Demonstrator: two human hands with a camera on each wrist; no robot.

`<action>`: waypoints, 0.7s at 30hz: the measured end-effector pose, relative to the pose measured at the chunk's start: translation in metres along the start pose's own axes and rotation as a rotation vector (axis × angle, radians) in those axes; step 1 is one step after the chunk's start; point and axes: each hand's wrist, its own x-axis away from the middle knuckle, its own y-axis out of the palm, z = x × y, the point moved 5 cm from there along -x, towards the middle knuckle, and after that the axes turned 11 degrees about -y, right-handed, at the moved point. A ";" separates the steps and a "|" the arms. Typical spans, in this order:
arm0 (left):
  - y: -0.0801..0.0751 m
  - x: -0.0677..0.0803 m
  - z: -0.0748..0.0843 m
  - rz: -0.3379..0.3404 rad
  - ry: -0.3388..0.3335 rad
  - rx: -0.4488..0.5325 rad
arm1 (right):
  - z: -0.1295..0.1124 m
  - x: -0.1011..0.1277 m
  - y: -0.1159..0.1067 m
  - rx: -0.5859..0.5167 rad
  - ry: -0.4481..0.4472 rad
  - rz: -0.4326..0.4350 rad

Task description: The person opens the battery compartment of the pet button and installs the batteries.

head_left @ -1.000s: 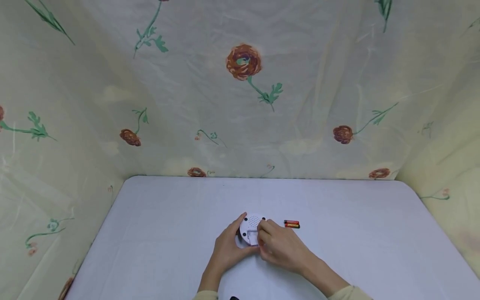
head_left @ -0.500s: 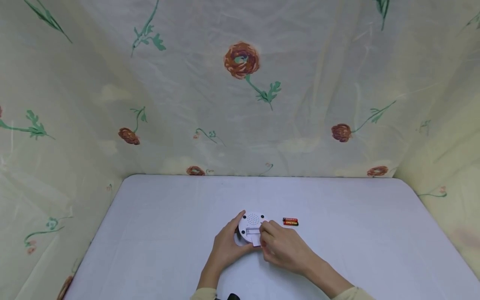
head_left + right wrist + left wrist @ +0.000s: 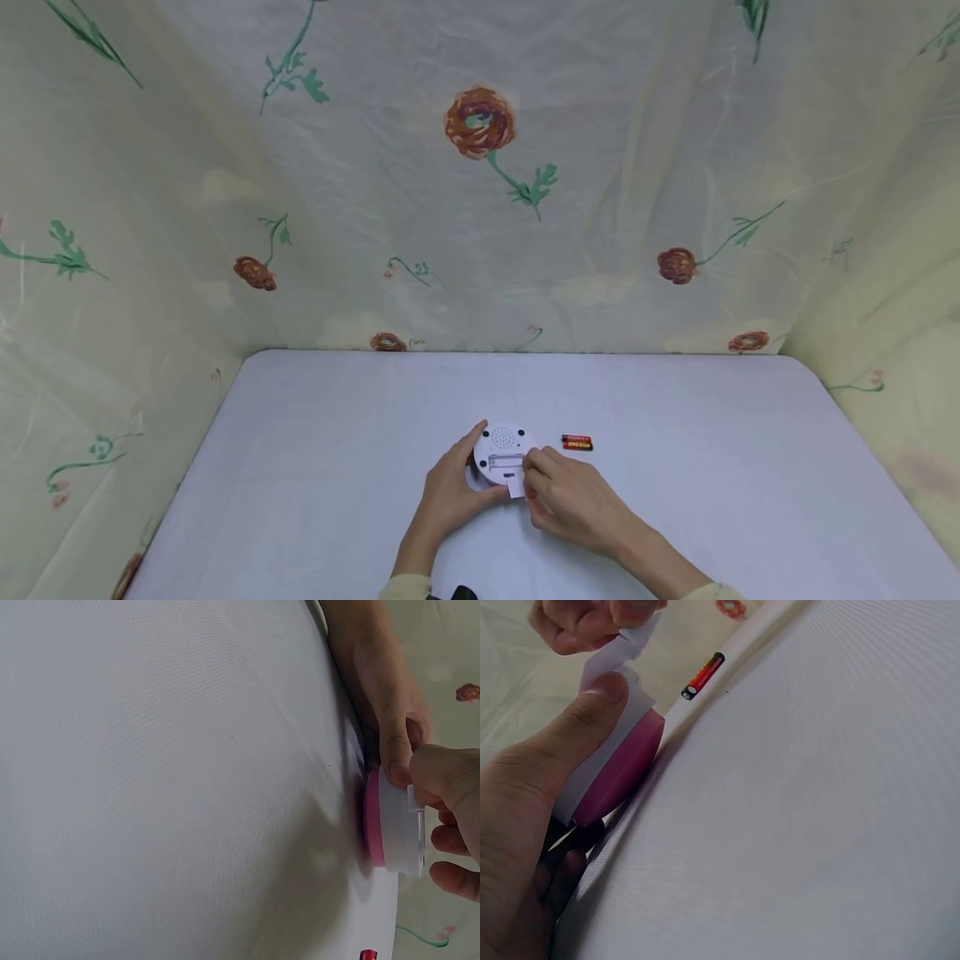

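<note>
Notably, the battery cover point(image 3: 516, 487) now sits lower than a second ago, drawn down past the near edge of the round device point(image 3: 502, 439), and more of the battery compartment point(image 3: 506, 461) lies exposed. In my judgement the compartment is effectively opened; whether the cover is wholly detached cannot be told. No battery can be made out inside. The device rests on the tabletop point(image 3: 337, 467), its perforated, footed face upward, a pink shell point(image 3: 622, 772) showing below the white part in the left wrist view. It lies between the hands: the left hand point(image 3: 456, 492) grips it from the left, thumb at the near edge, fingers along the side; the right hand point(image 3: 570, 502) pinches the cover at the near right edge, its curled fingers hiding part of the casing. Two red batteries point(image 3: 577, 442) lie side by side on the tabletop, untouched, beyond the right hand and just right of the device.
</note>
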 end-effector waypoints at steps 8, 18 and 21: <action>0.000 0.000 -0.001 0.006 0.014 0.003 | -0.003 0.005 -0.003 -0.008 0.043 -0.013; 0.002 0.001 -0.002 -0.015 -0.001 0.029 | -0.022 0.024 0.000 0.002 0.078 0.039; 0.002 0.001 -0.003 -0.019 -0.018 0.040 | -0.028 0.030 0.005 0.010 0.069 0.064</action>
